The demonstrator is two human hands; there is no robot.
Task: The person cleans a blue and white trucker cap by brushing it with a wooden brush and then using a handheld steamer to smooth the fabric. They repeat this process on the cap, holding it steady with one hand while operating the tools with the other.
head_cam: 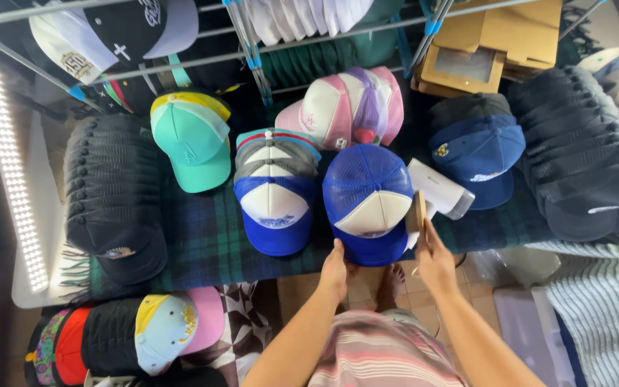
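The blue and white mesh cap (pixel 367 204) is taken as the landmark; it lies on a dark plaid cloth (pixel 202 240) with its brim towards the person. Just left of the cap, a stack of blue and white caps (pixel 276 193) is placed, and further left a teal cap (pixel 193 140) is seen. Beyond the teal cap, at the cloth's left end, a long stack of black caps (pixel 112 197) is laid. Behind the landmark cap, pink and white caps (pixel 345 107) are stacked. Just right of it, a white handheld appliance (pixel 440 190) lies, and beyond that a navy cap (pixel 478 147) is set. A light strip (pixel 10 175) runs along the far left edge.

The left hand (pixel 337 272) is closed on the front edge of the landmark cap's brim, thumb on top. The right hand (pixel 435 261) is closed around a small wooden brush (pixel 415 211), which is held upright against the cap's right side. How tightly the brush is gripped cannot be told. The cap is thus located directly ahead of both hands, between them.
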